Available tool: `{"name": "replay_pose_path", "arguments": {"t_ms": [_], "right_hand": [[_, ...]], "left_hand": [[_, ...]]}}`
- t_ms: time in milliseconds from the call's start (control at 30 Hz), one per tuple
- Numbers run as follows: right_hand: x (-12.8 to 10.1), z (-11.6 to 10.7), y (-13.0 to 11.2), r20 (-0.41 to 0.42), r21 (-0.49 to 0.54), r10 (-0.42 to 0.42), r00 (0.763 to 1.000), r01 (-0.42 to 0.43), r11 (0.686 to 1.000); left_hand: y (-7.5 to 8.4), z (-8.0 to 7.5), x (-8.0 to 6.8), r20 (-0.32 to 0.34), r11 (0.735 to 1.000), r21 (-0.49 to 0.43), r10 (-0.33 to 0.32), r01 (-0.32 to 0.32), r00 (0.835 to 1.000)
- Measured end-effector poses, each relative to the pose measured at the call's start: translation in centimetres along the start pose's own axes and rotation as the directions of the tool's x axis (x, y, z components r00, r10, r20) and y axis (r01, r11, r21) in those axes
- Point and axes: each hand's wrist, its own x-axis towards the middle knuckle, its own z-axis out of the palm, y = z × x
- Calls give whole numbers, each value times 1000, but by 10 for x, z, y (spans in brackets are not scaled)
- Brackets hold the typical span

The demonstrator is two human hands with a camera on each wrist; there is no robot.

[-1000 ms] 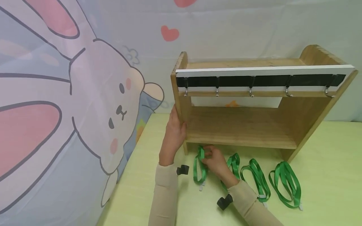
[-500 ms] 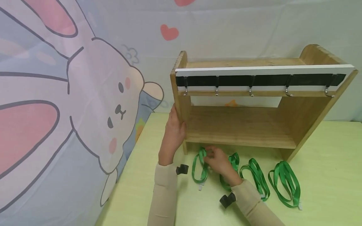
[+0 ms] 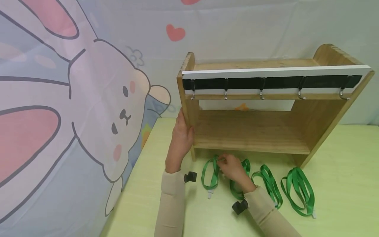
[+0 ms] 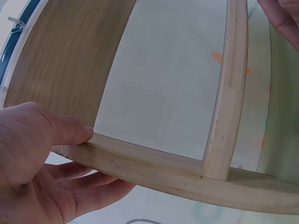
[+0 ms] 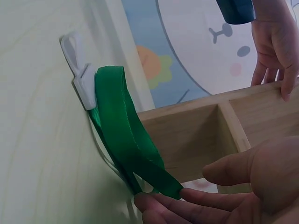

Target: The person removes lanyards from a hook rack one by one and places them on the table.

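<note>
The left hand [image 3: 181,136] holds the left side panel of a wooden shelf [image 3: 251,128]; in the left wrist view its thumb lies on the inner face and its fingers on the outer face. The right hand [image 3: 234,168] is low over the table, below the lower board. Its fingertips touch the upper end of a looped green lanyard [image 5: 114,116], while its thumb stands apart from the ribbon. A white plastic clip [image 5: 81,74] sits at the lanyard's other end. The lanyard lies just left of the hand in the head view.
Several more green lanyards, such as the rightmost one [image 3: 299,191], lie in a row on the pale yellow-green table [image 3: 340,197]. Metal hooks [image 3: 262,93] line the black-and-white strip on the shelf's front. A cartoon-printed cloth [image 3: 118,82] hangs behind and to the left.
The right hand has moved slightly right, and the lanyard's upper end has shifted right with it, its loop spreading wider. The left hand stays on the side panel.
</note>
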Motion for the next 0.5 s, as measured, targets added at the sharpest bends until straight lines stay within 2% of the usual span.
{"name": "replay_pose_path", "arguments": {"t_ms": [500], "right_hand": [[0, -9, 1, -7, -25, 24, 1000, -24, 999]], "left_hand": [[2, -1, 0, 2, 1000, -14, 3, -3, 1000]]}}
